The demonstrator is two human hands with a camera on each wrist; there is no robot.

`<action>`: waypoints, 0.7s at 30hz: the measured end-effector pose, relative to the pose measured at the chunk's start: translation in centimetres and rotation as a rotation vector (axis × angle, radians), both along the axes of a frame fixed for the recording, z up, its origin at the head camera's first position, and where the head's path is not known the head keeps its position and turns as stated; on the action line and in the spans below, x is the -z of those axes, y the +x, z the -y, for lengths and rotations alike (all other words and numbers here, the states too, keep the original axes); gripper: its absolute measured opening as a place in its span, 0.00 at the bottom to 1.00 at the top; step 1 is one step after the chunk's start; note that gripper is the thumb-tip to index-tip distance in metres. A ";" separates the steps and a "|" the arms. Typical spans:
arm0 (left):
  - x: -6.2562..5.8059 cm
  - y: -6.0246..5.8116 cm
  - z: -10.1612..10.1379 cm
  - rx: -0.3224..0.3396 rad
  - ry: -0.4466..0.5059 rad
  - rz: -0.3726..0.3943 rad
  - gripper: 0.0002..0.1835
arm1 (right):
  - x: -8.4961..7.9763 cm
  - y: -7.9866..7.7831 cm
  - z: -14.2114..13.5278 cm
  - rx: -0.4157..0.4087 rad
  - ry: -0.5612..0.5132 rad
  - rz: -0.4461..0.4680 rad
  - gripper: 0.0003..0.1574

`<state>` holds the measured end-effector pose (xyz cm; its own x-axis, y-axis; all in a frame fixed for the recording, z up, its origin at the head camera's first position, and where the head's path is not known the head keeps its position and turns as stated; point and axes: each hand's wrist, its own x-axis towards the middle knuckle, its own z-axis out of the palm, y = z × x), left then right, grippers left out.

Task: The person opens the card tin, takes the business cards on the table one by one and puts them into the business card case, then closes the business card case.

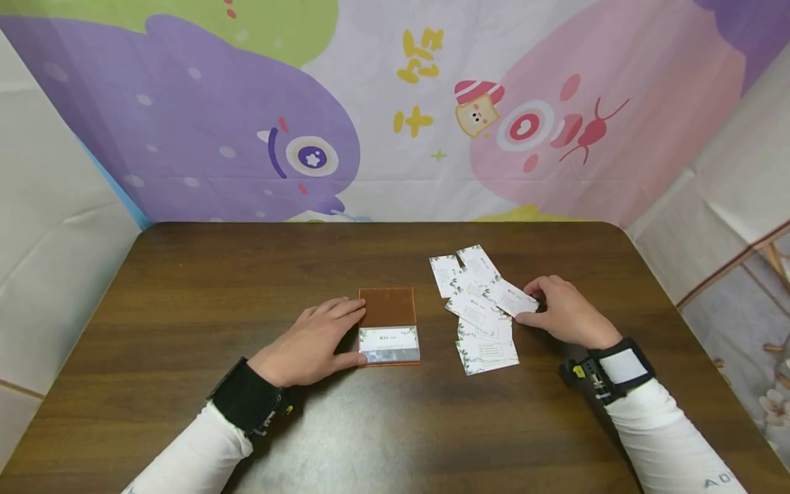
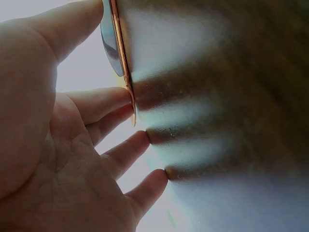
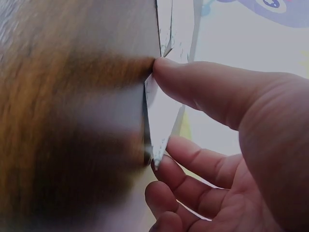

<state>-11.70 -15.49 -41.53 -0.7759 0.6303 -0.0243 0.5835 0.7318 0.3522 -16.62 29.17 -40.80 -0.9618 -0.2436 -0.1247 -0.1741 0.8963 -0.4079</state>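
Observation:
A brown card holder (image 1: 387, 307) lies unfolded on the table, with a white leaf-patterned business card (image 1: 389, 338) in the pocket of its near half. My left hand (image 1: 315, 346) rests at the holder's left side, thumb on the near half and fingertips by the far flap. In the left wrist view two fingertips meet the holder's edge (image 2: 126, 72), while the others touch the table. To the right, my right hand (image 1: 570, 312) pinches a business card (image 1: 516, 300) by its right end, thumb at the near edge and fingers at the far one. That card overlaps a loose pile of similar cards (image 1: 478, 310).
The dark wooden table (image 1: 395, 425) ends at a cartoon-printed cloth (image 1: 395, 158) behind it. Pale fabric hangs at both sides. Each wrist carries a black strap with a small camera.

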 end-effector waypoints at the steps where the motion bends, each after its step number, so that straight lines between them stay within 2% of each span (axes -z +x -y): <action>1: 0.0 0.0 0.0 0.000 -0.001 -0.001 0.45 | 0.0 -0.1 0.0 0.005 -0.006 0.002 0.33; 11: 0.1 0.0 0.0 -0.003 -0.006 -0.001 0.45 | 0.1 0.0 -0.1 0.028 -0.049 0.007 0.32; 21: 0.0 0.0 0.0 -0.001 -0.007 0.004 0.45 | -0.3 0.0 -0.1 0.011 -0.098 -0.066 0.15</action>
<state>-11.71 -15.46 -41.54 -0.7762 0.6297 -0.0315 0.5816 0.7345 0.3496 -16.60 29.25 -40.55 -0.9699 -0.2405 -0.0375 -0.1933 0.8546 -0.4820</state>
